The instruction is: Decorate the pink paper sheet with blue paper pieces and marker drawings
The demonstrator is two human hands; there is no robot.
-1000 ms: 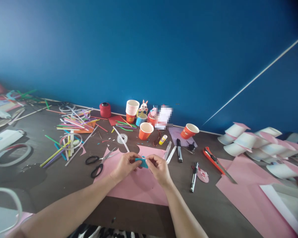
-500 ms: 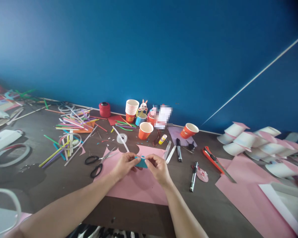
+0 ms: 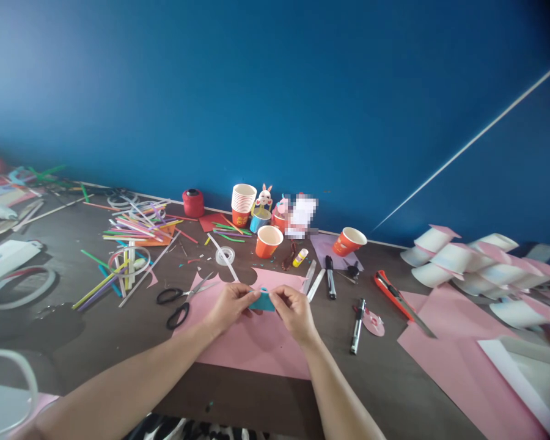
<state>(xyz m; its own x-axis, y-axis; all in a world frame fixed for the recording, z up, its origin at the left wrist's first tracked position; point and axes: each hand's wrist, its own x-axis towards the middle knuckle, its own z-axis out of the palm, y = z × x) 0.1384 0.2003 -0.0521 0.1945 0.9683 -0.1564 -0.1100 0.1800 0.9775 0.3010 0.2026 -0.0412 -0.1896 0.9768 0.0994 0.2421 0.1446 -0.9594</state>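
Note:
Between my two hands is a small teal piece of paper (image 3: 263, 301), held over a pink paper sheet (image 3: 256, 348). My left hand (image 3: 231, 305) pinches its left side, and my right hand (image 3: 292, 310) grips the right edge between thumb and finger. A small light-blue curl shows at the top of the piece. Left of my left hand, black-handled scissors (image 3: 183, 302) lie partly on the pink sheet with the blades apart. Beyond the sheet are a tape roll (image 3: 224, 256) and an orange paper cup (image 3: 269, 242).
Paper strips and sticks (image 3: 142, 223) are heaped at the left. Stacked cups (image 3: 243, 205) and a bunny figure (image 3: 264, 198) stand by the blue wall. Markers (image 3: 357, 327), a red box cutter (image 3: 394, 299) and white paper pieces with pink tops (image 3: 453, 263) lie to the right.
The teal paper has turned slightly and more of its face shows between my fingers. My hands have barely shifted; everything else is where it was.

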